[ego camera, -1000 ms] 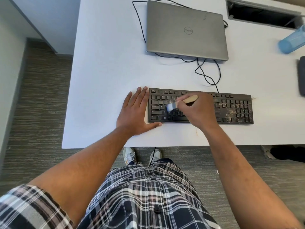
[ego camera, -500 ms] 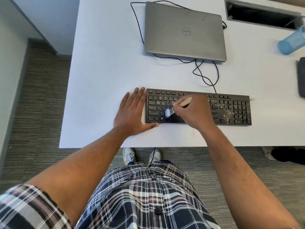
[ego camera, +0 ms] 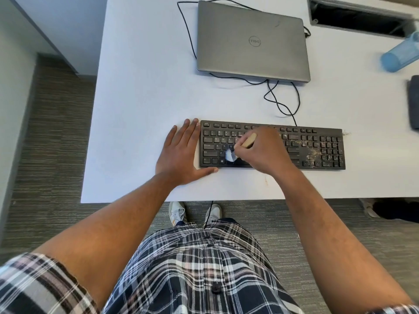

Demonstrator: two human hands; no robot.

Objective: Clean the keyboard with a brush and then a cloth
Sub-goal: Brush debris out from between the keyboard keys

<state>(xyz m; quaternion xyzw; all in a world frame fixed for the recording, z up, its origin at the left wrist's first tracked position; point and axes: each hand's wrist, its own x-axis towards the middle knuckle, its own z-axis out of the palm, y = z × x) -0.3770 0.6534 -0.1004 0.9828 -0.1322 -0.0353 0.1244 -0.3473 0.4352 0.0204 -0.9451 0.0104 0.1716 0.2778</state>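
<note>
- A closed grey laptop [ego camera: 251, 39] is lying at the far side of the white desk [ego camera: 145, 87], its lid showing the Dell logo.
- A black keyboard [ego camera: 317, 146] is sitting near the desk's front edge, with debris lying over its right-hand keys.
- The right hand [ego camera: 260, 150] is pinching a wooden-handled brush [ego camera: 248, 141], whose white bristles are touching the lower-left keys.
- The left hand [ego camera: 181, 152] is resting flat, fingers straight, against the keyboard's left end.
- Compared with a second ago, the bristles are sitting lower, toward the bottom row.
</note>
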